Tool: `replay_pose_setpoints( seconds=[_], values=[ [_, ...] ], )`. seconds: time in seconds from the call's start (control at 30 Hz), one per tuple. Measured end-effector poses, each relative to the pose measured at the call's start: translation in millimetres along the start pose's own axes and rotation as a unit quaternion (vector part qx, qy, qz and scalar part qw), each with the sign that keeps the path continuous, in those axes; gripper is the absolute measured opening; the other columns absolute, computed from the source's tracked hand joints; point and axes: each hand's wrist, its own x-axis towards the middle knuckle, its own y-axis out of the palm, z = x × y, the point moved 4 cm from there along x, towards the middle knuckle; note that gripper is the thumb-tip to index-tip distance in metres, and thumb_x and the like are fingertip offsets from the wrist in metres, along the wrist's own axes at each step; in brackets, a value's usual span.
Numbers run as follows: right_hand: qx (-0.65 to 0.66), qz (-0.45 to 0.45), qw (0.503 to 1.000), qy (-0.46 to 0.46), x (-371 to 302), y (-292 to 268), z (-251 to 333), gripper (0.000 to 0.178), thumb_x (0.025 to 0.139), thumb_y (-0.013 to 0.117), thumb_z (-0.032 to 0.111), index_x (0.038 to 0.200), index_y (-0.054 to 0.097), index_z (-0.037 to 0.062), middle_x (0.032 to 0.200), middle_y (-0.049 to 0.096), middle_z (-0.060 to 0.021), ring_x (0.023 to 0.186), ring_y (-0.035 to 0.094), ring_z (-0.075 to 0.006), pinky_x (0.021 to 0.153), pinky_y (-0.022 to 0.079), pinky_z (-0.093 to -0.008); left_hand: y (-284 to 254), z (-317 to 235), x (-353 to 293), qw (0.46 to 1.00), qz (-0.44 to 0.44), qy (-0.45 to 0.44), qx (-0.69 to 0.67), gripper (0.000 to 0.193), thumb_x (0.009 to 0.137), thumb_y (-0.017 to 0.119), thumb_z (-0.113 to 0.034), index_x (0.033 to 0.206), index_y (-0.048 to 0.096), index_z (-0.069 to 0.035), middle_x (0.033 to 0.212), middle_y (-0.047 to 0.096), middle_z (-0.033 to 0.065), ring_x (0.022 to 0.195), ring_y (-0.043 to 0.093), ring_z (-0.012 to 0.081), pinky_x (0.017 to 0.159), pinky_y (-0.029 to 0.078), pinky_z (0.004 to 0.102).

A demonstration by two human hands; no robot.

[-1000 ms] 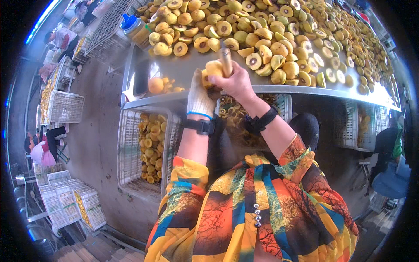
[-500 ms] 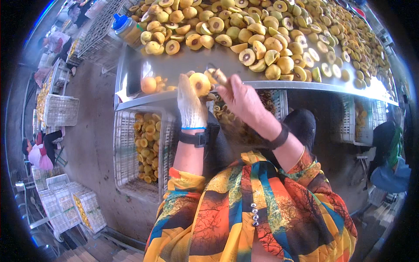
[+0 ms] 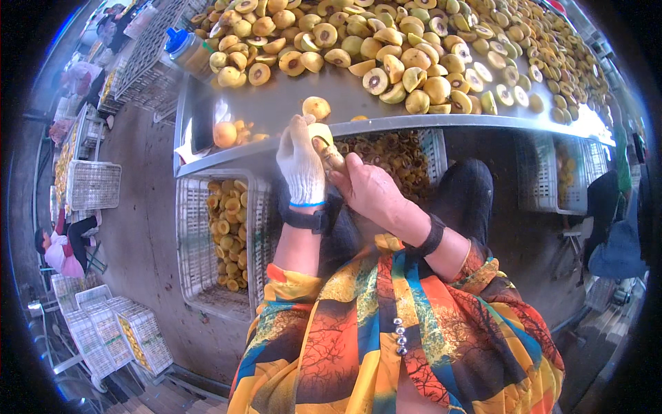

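Observation:
My left hand (image 3: 301, 162), in a white knitted glove, is closed on a yellow peach half (image 3: 318, 130) at the near edge of the metal table. My right hand (image 3: 374, 191) is bare and grips the pale handle of a small pitting tool (image 3: 332, 157). The tool's dark metal end meets the peach half; fingers and fruit partly hide it. Just beyond my left fingertips sits another peach half (image 3: 316, 107). A big heap of halved peaches (image 3: 393, 67), many with dark red centres, covers the far part of the table.
Below the table, a white crate (image 3: 187, 255) holds peach halves on the left. Darker fruit pieces (image 3: 394, 153) fill a crate between my knees. A blue-capped bottle (image 3: 185, 50) and a dark flat object (image 3: 203, 127) are at the table's left end. Several crates and people are farther left.
My right hand has come down and left, bringing the tool against the fruit in my left hand. A peach half now shows beyond my left fingertips. My view has shifted slightly.

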Motion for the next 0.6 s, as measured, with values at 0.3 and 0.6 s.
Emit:
replay_pose_setpoints(
  seconds=[0.3, 0.6],
  values=[
    [0.161, 0.118, 0.979, 0.036, -8, 5, -11, 0.038, 0.092, 0.045, 0.036, 0.089, 0.045, -0.0014, 0.059, 0.053, -0.0146, 0.05, 0.053, -0.0308, 0.047, 0.043, -0.0374, 8, 0, -14, 0.985, 0.1, -0.13, -0.054, 0.031, 0.088, 0.054, -0.033, 0.087, 0.059, -0.002, 0.067, 0.061, 0.0144, 0.046, 0.056, 0.0202, 0.041, 0.046, 0.0284],
    [0.772, 0.383, 0.486, 0.147, -30, 28, -22, 0.04, 0.09, 0.047, 0.046, 0.091, 0.048, 0.0061, 0.052, 0.035, 0.0053, 0.035, 0.026, -0.0018, 0.032, 0.022, -0.0179, 30, -17, -29, 0.956, 0.145, -0.233, -0.106, 0.053, 0.089, 0.037, -0.055, 0.095, 0.056, -0.006, 0.069, 0.061, 0.0141, 0.046, 0.055, 0.0215, 0.04, 0.045, 0.0304]
  ],
)
